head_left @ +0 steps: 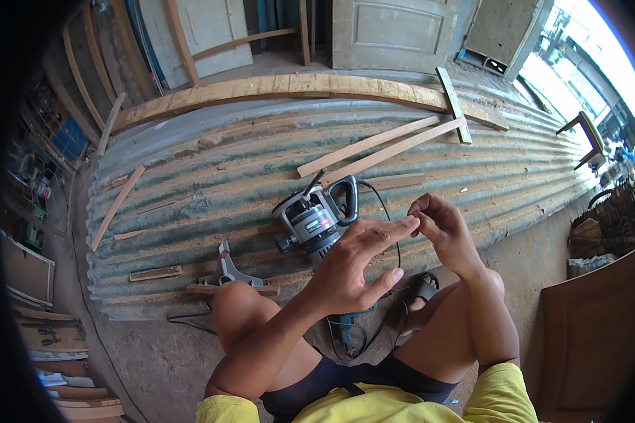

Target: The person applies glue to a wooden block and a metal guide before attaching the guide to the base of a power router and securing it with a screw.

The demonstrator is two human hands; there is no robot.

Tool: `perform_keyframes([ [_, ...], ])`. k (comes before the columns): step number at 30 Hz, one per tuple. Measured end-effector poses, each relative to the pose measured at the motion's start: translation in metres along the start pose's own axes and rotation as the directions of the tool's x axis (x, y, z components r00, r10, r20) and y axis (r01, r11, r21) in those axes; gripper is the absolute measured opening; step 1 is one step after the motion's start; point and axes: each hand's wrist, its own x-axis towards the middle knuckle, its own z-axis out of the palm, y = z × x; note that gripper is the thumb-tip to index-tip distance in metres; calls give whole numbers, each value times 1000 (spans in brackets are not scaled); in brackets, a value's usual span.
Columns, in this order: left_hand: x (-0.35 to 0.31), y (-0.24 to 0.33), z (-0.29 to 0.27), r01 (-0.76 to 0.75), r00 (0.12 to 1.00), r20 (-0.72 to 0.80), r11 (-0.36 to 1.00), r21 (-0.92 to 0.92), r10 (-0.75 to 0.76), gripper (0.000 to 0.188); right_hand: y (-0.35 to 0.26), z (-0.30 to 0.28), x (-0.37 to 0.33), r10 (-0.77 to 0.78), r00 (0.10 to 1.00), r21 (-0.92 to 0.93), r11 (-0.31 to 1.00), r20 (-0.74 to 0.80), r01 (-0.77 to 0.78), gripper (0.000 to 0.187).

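Note:
My left hand [363, 264] is raised above my lap, fingers stretched out together and thumb apart. My right hand [446, 231] is bent at the wrist, its thumb and fingers pinched at the tip of a left finger. Whatever lies in that pinch, if anything, is too small to make out. Just beyond the left hand a grey and black router [312, 224] lies on its side on the corrugated sheet. Partly hidden below the left hand, a blue corded power tool [346, 330] lies between my legs.
Wood strips [377, 144] and a long curved beam [282, 86] lie across the corrugated metal sheet [212, 169]. A grey forked metal piece [231, 269] is by my left knee. Cords [386, 201] run near the tools. A brown wood panel [600, 331] stands at right.

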Motion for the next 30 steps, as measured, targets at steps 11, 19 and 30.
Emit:
perform_keyframes([
  [11, 2, 6, -6, 280, 956, 106, 751, -598, -272, 78, 2, 0, -2, 26, 998, 6, 1000, 61, -27, 17],
  [19, 1, -1, -13, 318, 906, 98, 509, -800, -412, 75, -3, 0, -3, 9, 1000, -67, 998, 15, -8, 26],
  [30, -1, -4, -4, 432, 858, 118, 576, -694, -501, 50, -8, 14, -4, -99, 989, -33, 995, -108, 96, 14],
])
